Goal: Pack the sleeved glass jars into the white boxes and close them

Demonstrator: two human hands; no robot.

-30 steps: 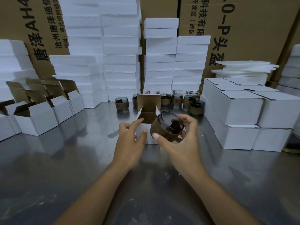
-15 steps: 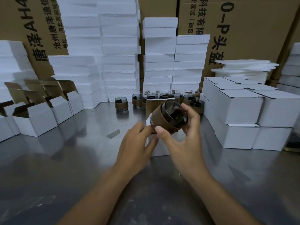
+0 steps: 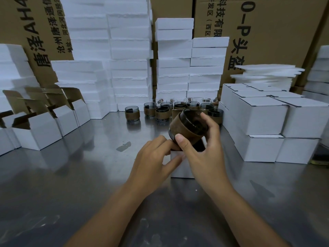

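My right hand (image 3: 203, 152) grips a glass jar in a brown sleeve (image 3: 185, 127), tilted with its mouth facing up and right, just above a small open white box (image 3: 179, 166) on the steel table. My left hand (image 3: 153, 161) holds the box's left upper edge, fingers against the white wall. The box's brown inner flap rises behind the jar, mostly hidden. Several more sleeved jars (image 3: 162, 113) stand in a cluster at the back of the table, one apart (image 3: 131, 114) to the left.
Closed white boxes (image 3: 263, 118) are stacked two high on the right. Open white boxes with raised brown flaps (image 3: 37, 129) line the left. Tall stacks of white foam blocks (image 3: 130, 56) and brown cartons (image 3: 267, 32) fill the back. The steel table (image 3: 71, 184) spreads in front.
My right hand has lifted the jar and turned it more upright over the box. My left hand has shifted along the box's left edge. The box has come a little closer to me.
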